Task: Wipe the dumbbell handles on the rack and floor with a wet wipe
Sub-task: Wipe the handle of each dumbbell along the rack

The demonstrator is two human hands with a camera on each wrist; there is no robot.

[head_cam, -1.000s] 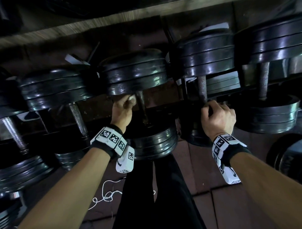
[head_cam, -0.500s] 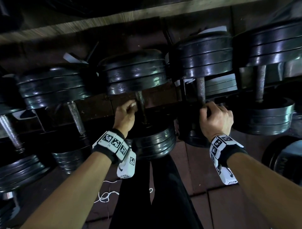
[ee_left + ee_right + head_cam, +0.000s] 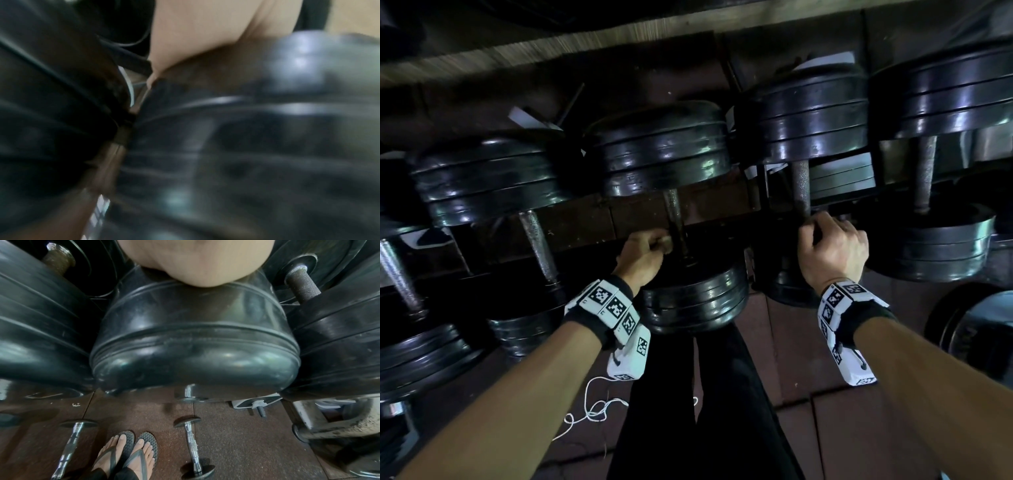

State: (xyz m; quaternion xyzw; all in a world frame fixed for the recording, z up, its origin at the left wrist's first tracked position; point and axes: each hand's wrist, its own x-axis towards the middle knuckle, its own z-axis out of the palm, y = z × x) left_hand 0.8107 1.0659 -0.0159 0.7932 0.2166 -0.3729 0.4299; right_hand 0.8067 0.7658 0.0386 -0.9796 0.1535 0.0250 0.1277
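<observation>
The left hand (image 3: 643, 257) is curled into a fist low on the handle (image 3: 674, 219) of the middle dumbbell on the rack, with a pale wad, the wet wipe (image 3: 665, 242), pinched at its fingertips against the bar just above the near plates (image 3: 697, 301). The left wrist view is too blurred to add more than skin and dark plates. The right hand (image 3: 832, 251) is wrapped around the lower part of the next handle (image 3: 800, 185) to the right, fingers closed around the bar, knuckles up. In the right wrist view the heel of that hand (image 3: 200, 262) sits just above that dumbbell's near black head (image 3: 195, 344).

Both dumbbells lie on the rack with stacked black plates at either end, the far heads higher in the head view. More dumbbells flank them: one (image 3: 537, 240) to the left with a knurled silver handle, one (image 3: 924, 174) to the right with a rusty bar. Below, on the reddish floor (image 3: 236, 443), two small chrome dumbbells (image 3: 192, 449) lie either side of the person's feet in grey flip-flops (image 3: 127, 451). A white cord (image 3: 589, 407) lies loose on the floor near the black trouser legs (image 3: 705, 411).
</observation>
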